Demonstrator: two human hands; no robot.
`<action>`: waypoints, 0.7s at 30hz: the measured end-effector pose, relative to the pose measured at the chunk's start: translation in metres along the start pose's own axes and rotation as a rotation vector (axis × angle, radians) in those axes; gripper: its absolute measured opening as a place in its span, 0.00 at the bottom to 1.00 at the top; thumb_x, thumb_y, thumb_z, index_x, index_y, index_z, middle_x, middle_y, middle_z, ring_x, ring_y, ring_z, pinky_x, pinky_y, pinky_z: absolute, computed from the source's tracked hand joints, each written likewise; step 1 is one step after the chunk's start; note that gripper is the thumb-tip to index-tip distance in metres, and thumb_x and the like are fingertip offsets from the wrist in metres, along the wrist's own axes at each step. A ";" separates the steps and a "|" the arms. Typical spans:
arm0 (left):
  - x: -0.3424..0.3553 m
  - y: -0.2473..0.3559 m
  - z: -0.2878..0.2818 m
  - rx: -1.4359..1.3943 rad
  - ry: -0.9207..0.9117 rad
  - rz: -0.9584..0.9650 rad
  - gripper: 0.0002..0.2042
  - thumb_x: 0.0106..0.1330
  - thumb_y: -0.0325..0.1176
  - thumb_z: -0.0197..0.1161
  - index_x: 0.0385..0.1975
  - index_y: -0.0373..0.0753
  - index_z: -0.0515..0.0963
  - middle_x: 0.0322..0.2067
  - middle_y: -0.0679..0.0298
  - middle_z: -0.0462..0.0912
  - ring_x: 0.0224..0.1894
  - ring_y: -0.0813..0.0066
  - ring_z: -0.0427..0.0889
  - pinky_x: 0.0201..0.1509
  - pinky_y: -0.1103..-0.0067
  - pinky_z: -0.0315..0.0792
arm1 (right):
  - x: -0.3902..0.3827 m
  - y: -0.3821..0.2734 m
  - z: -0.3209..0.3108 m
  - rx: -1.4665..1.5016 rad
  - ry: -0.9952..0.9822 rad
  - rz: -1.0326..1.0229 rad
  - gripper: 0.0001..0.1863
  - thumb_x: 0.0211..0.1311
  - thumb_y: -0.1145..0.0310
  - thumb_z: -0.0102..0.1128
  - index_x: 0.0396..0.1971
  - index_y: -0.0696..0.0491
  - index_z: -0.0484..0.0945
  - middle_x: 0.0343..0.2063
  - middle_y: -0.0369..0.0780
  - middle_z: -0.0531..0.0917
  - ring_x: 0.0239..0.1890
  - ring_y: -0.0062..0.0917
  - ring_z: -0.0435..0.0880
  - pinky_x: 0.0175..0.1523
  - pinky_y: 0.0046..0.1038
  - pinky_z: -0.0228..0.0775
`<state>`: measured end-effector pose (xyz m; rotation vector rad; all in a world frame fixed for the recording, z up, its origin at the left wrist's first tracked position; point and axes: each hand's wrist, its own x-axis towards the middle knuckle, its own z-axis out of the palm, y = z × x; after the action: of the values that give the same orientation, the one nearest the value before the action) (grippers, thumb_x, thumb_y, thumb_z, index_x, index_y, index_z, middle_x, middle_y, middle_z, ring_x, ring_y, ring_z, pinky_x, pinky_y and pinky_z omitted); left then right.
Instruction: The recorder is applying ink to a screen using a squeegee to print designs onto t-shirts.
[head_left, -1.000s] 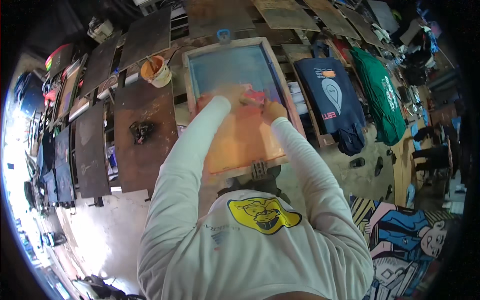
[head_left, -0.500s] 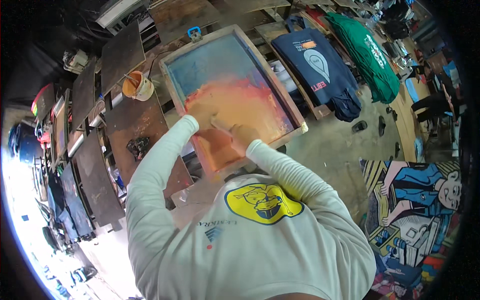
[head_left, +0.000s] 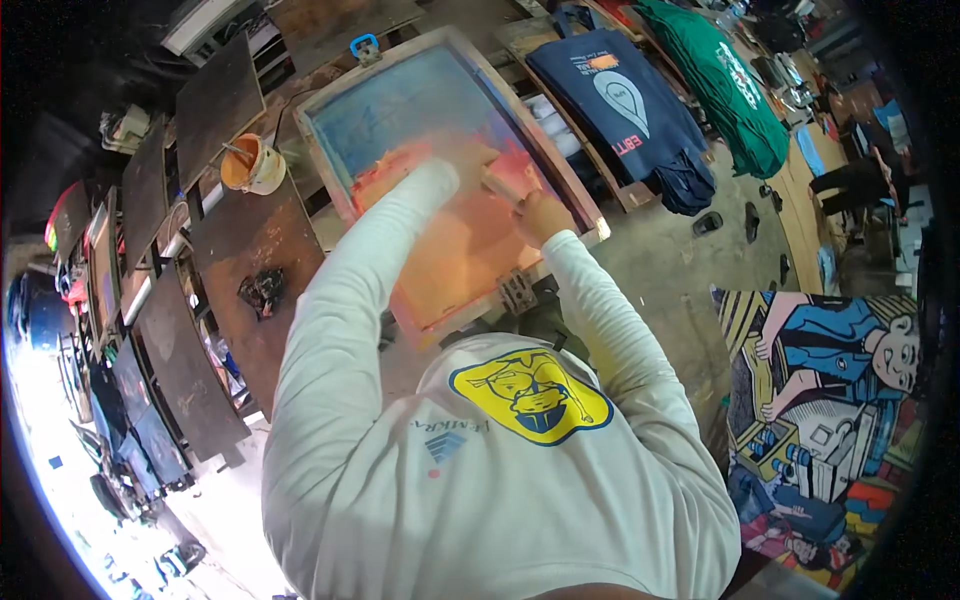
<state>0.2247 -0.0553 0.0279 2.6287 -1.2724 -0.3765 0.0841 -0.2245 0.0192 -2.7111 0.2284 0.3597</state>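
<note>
You have clear room over the far half of the screen mesh (head_left: 400, 110). Its raised wooden frame (head_left: 565, 176) surrounds you; a blue clamp handle (head_left: 364, 44) stands at its far end, a metal hinge clamp (head_left: 516, 292) at its near end, a paint bucket (head_left: 264, 170) off left.

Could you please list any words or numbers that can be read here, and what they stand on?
I'll leave the wording uncopied; printing shows on:
Dark blue cloth: red letters; white print too small to read.
Green cloth: white lettering, blurred.
White shirt: small grey letters, faint.

Matt, seemingly wooden screen frame (head_left: 531, 128)
</note>
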 end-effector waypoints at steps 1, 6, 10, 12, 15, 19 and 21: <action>-0.005 0.001 0.001 -0.035 0.073 0.053 0.17 0.48 0.42 0.75 0.29 0.44 0.74 0.29 0.57 0.81 0.35 0.51 0.81 0.36 0.61 0.72 | 0.003 0.004 0.009 -0.064 0.037 -0.060 0.19 0.61 0.55 0.55 0.36 0.57 0.81 0.35 0.50 0.85 0.39 0.46 0.85 0.46 0.46 0.77; -0.044 -0.002 0.013 -0.036 0.243 0.019 0.16 0.49 0.41 0.74 0.28 0.43 0.73 0.29 0.56 0.80 0.35 0.51 0.80 0.36 0.62 0.71 | -0.009 -0.008 0.020 -0.129 0.026 -0.122 0.21 0.61 0.52 0.57 0.38 0.58 0.79 0.30 0.49 0.85 0.35 0.46 0.86 0.42 0.46 0.77; -0.084 0.020 0.018 -0.040 0.121 -0.169 0.17 0.49 0.42 0.74 0.29 0.42 0.73 0.30 0.57 0.80 0.36 0.51 0.80 0.38 0.61 0.72 | -0.027 -0.013 0.013 -0.168 -0.054 -0.234 0.18 0.60 0.55 0.56 0.40 0.54 0.78 0.34 0.47 0.85 0.37 0.42 0.86 0.43 0.43 0.77; -0.100 0.029 0.027 -0.063 0.220 -0.209 0.18 0.49 0.43 0.75 0.30 0.42 0.74 0.31 0.56 0.81 0.37 0.50 0.81 0.40 0.61 0.73 | -0.025 -0.014 0.016 -0.172 -0.062 -0.283 0.17 0.60 0.55 0.56 0.40 0.54 0.78 0.34 0.47 0.85 0.36 0.42 0.86 0.43 0.43 0.77; -0.120 0.043 0.036 -0.103 0.212 -0.407 0.19 0.48 0.44 0.75 0.31 0.41 0.74 0.31 0.55 0.81 0.37 0.51 0.81 0.41 0.61 0.74 | -0.018 -0.015 0.022 -0.233 -0.100 -0.361 0.17 0.61 0.57 0.56 0.42 0.53 0.77 0.35 0.47 0.86 0.38 0.41 0.86 0.44 0.42 0.77; -0.123 0.065 0.039 -0.049 0.125 -0.528 0.23 0.53 0.52 0.69 0.42 0.42 0.79 0.42 0.54 0.84 0.44 0.53 0.83 0.50 0.63 0.76 | 0.020 -0.005 0.026 -0.271 -0.107 -0.485 0.17 0.58 0.57 0.58 0.42 0.54 0.77 0.33 0.48 0.85 0.39 0.45 0.85 0.44 0.46 0.76; -0.117 0.080 0.039 -0.050 0.073 -0.658 0.20 0.57 0.47 0.67 0.44 0.42 0.79 0.42 0.53 0.84 0.45 0.52 0.83 0.51 0.63 0.76 | 0.044 0.000 0.022 -0.307 -0.120 -0.547 0.18 0.58 0.58 0.58 0.44 0.53 0.78 0.36 0.49 0.86 0.42 0.45 0.85 0.46 0.45 0.76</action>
<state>0.0834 -0.0139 0.0303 2.9184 -0.3364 -0.3887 0.1213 -0.2201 -0.0126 -2.8813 -0.6397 0.4140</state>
